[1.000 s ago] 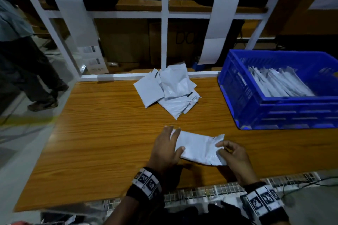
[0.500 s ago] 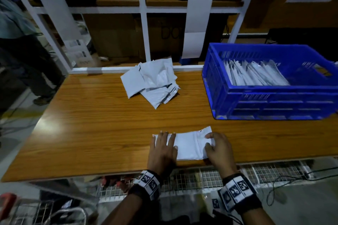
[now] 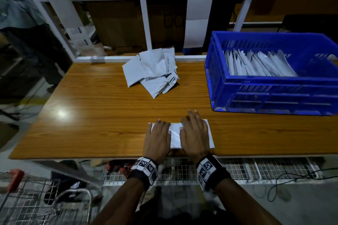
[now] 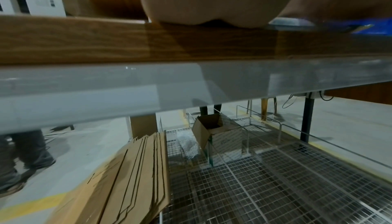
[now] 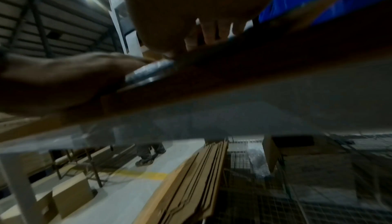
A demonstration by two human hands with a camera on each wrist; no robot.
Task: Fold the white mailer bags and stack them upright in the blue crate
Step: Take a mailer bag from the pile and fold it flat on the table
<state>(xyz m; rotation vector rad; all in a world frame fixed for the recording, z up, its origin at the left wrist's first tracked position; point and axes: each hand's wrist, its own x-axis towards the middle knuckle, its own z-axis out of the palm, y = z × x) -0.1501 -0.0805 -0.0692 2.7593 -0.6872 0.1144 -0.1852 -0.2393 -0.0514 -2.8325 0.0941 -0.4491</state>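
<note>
1. Wire cart with a red handle stands low at the far left, below the wooden table.
2. Loose pile of white mailer bags lies at the table's back edge.
3. Left hand lies flat, fingers straight, pressing the left end of the folded mailer bag near the front edge.
4. Right hand presses flat, fingers extended, on the same bag's right part.
5. Blue crate sits at the right, with folded bags standing upright inside.
</note>
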